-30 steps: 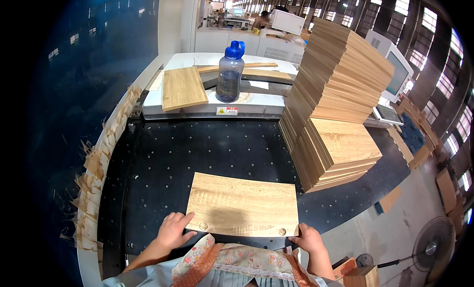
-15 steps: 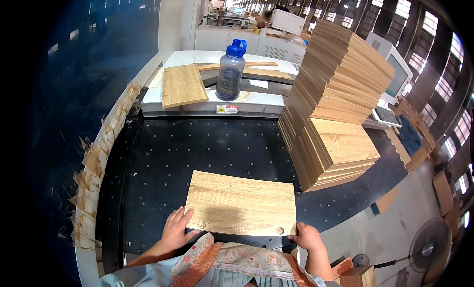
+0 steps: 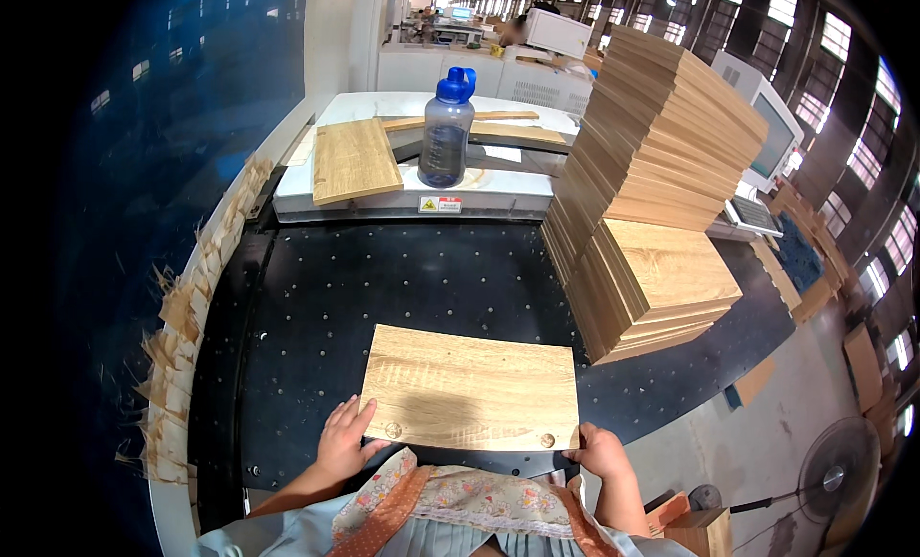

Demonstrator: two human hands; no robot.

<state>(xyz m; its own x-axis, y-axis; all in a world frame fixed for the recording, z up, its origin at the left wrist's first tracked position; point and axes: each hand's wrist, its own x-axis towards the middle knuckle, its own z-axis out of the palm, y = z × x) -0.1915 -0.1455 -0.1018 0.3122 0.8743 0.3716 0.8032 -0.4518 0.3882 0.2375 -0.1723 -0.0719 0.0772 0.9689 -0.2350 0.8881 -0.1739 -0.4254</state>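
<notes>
A rectangular wood-grain board point(image 3: 470, 385) lies in front of me over the black dotted worktop point(image 3: 412, 279), its near edge close to my apron. Two round holes show near its front corners. My left hand point(image 3: 347, 437) grips the board's left front corner, fingers along the side and thumb near the front edge. At the right front corner, my right hand point(image 3: 600, 454) pinches the edge, its fingers partly hidden below the board. Right of the board rises a tall stack of similar boards point(image 3: 661, 145), with a lower stack point(image 3: 671, 265) against its near side.
A clear bottle with a blue lid point(image 3: 447, 131) stands on a white machine ledge point(image 3: 374, 109), beside a loose board point(image 3: 355, 162). Tattered brown tape lines the edge point(image 3: 192, 318) at left. A fan point(image 3: 836, 480) stands on the floor at right, below a monitor point(image 3: 771, 140).
The view has shifted slightly. Both hands keep the same hold on the board, which has hardly moved.
</notes>
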